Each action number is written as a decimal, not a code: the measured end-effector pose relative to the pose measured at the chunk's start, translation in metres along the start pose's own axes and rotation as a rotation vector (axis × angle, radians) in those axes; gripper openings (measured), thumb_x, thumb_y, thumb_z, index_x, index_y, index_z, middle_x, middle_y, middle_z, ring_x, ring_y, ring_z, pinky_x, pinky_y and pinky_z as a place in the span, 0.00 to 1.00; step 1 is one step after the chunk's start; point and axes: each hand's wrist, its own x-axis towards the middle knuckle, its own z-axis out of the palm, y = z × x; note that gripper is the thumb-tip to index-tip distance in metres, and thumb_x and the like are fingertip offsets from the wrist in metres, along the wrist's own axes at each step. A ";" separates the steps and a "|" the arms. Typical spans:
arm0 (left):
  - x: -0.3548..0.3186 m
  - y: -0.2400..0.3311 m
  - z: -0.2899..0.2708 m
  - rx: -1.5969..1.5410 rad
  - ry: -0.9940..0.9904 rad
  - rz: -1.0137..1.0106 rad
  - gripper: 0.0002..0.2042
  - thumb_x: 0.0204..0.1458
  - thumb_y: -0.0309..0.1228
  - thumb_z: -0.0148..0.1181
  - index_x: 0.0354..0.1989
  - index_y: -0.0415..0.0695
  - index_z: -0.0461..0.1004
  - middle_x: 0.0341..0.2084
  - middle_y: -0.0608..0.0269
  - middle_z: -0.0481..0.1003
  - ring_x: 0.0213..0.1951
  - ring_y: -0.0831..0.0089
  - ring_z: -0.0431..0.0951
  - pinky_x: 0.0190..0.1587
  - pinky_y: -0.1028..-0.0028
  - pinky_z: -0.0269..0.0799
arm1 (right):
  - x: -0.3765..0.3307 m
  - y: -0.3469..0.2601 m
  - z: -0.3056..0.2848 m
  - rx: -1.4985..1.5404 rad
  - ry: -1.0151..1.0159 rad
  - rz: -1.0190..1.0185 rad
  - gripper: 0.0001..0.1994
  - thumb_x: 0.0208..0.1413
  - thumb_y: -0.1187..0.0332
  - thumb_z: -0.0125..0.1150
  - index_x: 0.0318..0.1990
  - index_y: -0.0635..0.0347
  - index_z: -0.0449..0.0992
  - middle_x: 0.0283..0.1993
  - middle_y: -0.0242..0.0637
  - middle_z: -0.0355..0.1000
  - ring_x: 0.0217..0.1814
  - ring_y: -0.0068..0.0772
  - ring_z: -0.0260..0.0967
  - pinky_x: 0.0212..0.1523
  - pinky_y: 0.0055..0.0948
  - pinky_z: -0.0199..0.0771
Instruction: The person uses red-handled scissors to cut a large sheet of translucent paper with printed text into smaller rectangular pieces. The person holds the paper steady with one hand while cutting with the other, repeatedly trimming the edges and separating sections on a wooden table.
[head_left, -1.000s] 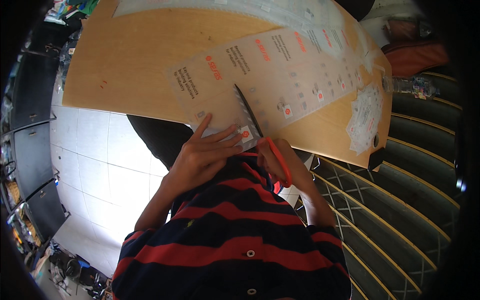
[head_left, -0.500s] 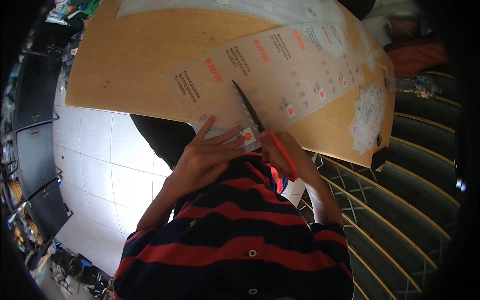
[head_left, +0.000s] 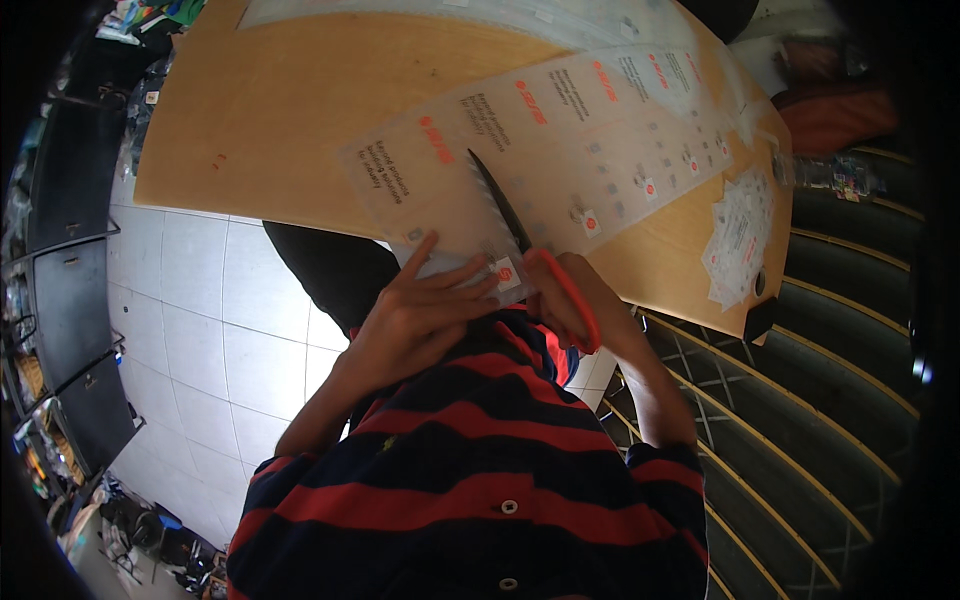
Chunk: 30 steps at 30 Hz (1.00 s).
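Head view, sheet: a long translucent plastic sheet printed with orange and grey labels (head_left: 560,140) lies across the curved wooden table (head_left: 280,110).
Left hand (head_left: 420,310): fingers spread flat, pinning the sheet's near edge.
Right hand (head_left: 570,300): closed around the orange-handled scissors (head_left: 520,240), dark blades partly open in the sheet.
Doing it well: probably keep the sheet taut and cut between labels.
Aside: cut label pieces (head_left: 740,235) sit at the table's right end.
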 end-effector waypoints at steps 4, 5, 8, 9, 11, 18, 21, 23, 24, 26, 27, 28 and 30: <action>-0.002 -0.001 0.004 0.015 -0.003 0.009 0.17 0.42 0.18 0.61 0.42 0.45 0.82 0.48 0.60 0.80 0.61 0.62 0.72 0.70 0.40 0.45 | 0.003 -0.003 -0.003 -0.014 0.002 0.010 0.37 0.67 0.40 0.34 0.26 0.72 0.71 0.13 0.40 0.66 0.09 0.34 0.68 0.11 0.29 0.68; -0.001 -0.001 0.004 0.017 -0.002 0.008 0.17 0.41 0.18 0.61 0.42 0.45 0.82 0.48 0.60 0.80 0.61 0.62 0.72 0.70 0.40 0.45 | 0.003 -0.005 -0.004 -0.015 -0.002 0.013 0.38 0.67 0.40 0.34 0.26 0.72 0.71 0.13 0.40 0.66 0.09 0.34 0.68 0.11 0.29 0.69; -0.001 0.000 0.004 0.016 0.000 0.002 0.17 0.41 0.18 0.61 0.42 0.45 0.82 0.48 0.60 0.80 0.61 0.62 0.72 0.70 0.40 0.45 | 0.002 -0.010 -0.006 -0.022 -0.001 0.011 0.38 0.67 0.40 0.34 0.27 0.72 0.71 0.13 0.40 0.66 0.09 0.33 0.68 0.12 0.29 0.69; -0.002 0.001 0.003 0.015 0.000 -0.001 0.17 0.41 0.18 0.62 0.42 0.45 0.82 0.48 0.60 0.80 0.61 0.62 0.72 0.70 0.40 0.45 | 0.002 -0.010 -0.006 -0.025 0.002 0.008 0.38 0.67 0.39 0.34 0.27 0.72 0.71 0.13 0.40 0.66 0.09 0.33 0.68 0.12 0.29 0.69; -0.002 0.001 0.003 0.012 0.002 0.000 0.17 0.41 0.18 0.62 0.42 0.45 0.82 0.48 0.60 0.80 0.61 0.62 0.72 0.70 0.40 0.45 | 0.004 -0.009 -0.007 -0.012 -0.016 0.021 0.38 0.67 0.39 0.34 0.28 0.72 0.71 0.12 0.39 0.65 0.09 0.32 0.67 0.12 0.28 0.69; -0.003 0.002 0.005 0.019 0.012 0.008 0.17 0.40 0.18 0.62 0.42 0.45 0.82 0.48 0.60 0.80 0.61 0.63 0.72 0.71 0.40 0.45 | 0.008 -0.013 -0.009 -0.003 -0.028 -0.060 0.39 0.67 0.38 0.31 0.24 0.71 0.70 0.10 0.38 0.63 0.08 0.30 0.66 0.12 0.27 0.67; -0.004 0.002 0.005 0.027 0.010 0.003 0.17 0.40 0.18 0.62 0.42 0.45 0.82 0.48 0.60 0.80 0.61 0.63 0.72 0.71 0.40 0.45 | 0.012 -0.012 -0.010 -0.008 -0.048 -0.029 0.40 0.66 0.37 0.30 0.24 0.70 0.69 0.10 0.37 0.63 0.08 0.30 0.65 0.11 0.27 0.66; -0.004 0.003 0.005 0.023 0.011 0.000 0.17 0.40 0.18 0.62 0.42 0.45 0.82 0.47 0.60 0.80 0.60 0.63 0.73 0.71 0.40 0.45 | 0.014 -0.010 -0.010 -0.021 -0.055 0.000 0.39 0.67 0.37 0.30 0.25 0.70 0.70 0.09 0.37 0.62 0.08 0.30 0.65 0.12 0.27 0.67; -0.004 0.003 0.005 0.021 0.011 0.000 0.17 0.40 0.18 0.62 0.42 0.45 0.82 0.47 0.60 0.80 0.60 0.63 0.73 0.71 0.40 0.45 | 0.015 -0.010 -0.010 -0.027 -0.058 0.014 0.39 0.67 0.37 0.30 0.25 0.70 0.70 0.09 0.37 0.62 0.08 0.30 0.65 0.12 0.27 0.67; -0.004 0.004 0.005 0.018 0.012 0.000 0.18 0.40 0.18 0.62 0.42 0.45 0.82 0.47 0.60 0.80 0.60 0.62 0.73 0.70 0.40 0.45 | 0.013 -0.016 -0.010 -0.011 -0.037 -0.028 0.39 0.67 0.37 0.30 0.26 0.70 0.70 0.09 0.38 0.63 0.07 0.30 0.65 0.12 0.27 0.67; -0.004 0.004 0.005 0.016 0.012 0.001 0.18 0.39 0.18 0.62 0.42 0.45 0.82 0.47 0.60 0.80 0.60 0.62 0.73 0.70 0.40 0.45 | 0.012 -0.019 -0.011 -0.003 -0.027 -0.048 0.39 0.66 0.37 0.30 0.26 0.70 0.70 0.09 0.38 0.63 0.07 0.31 0.65 0.12 0.27 0.67; -0.005 0.004 0.005 0.022 0.013 0.005 0.18 0.39 0.17 0.62 0.42 0.45 0.82 0.47 0.60 0.80 0.60 0.62 0.73 0.70 0.40 0.45 | 0.013 -0.021 -0.011 -0.012 -0.031 -0.037 0.39 0.66 0.37 0.30 0.26 0.70 0.70 0.09 0.39 0.63 0.08 0.31 0.66 0.12 0.27 0.68; -0.006 0.002 0.007 0.033 0.017 0.014 0.18 0.39 0.17 0.62 0.42 0.45 0.82 0.47 0.60 0.80 0.60 0.62 0.73 0.70 0.40 0.45 | 0.015 -0.023 -0.012 -0.030 -0.038 -0.015 0.39 0.66 0.37 0.29 0.26 0.70 0.70 0.09 0.39 0.64 0.08 0.32 0.67 0.12 0.27 0.68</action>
